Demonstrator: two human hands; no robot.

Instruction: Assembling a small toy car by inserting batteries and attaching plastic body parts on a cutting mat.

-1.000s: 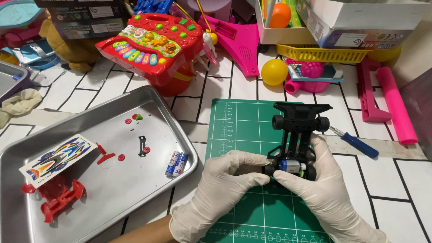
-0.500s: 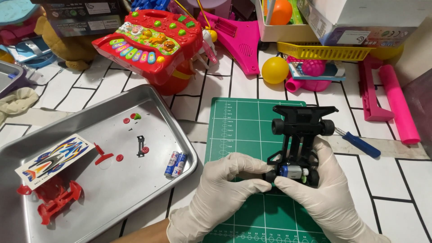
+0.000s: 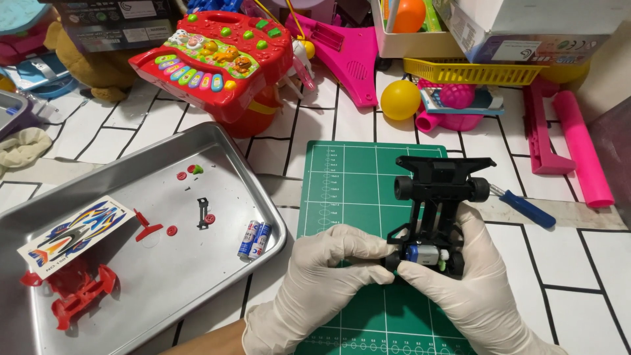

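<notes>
Both gloved hands are meeting over the green cutting mat [image 3: 342, 190] near the table's front edge: the left hand [image 3: 322, 283] is pinching the rear of the black toy car chassis [image 3: 437, 210], its grip clenched on the wheel end, while the right hand [image 3: 470, 283] is cradling the same chassis beside the small silver motor [image 3: 424, 254]. Toward the left edge, a metal tray [image 3: 131, 164] is holding two batteries [image 3: 254, 239], a red car body [image 3: 75, 292] and a sticker sheet [image 3: 75, 235]; at the back edge, a red toy keyboard [image 3: 210, 56] and a yellow ball [image 3: 400, 99] are sitting among other toys
</notes>
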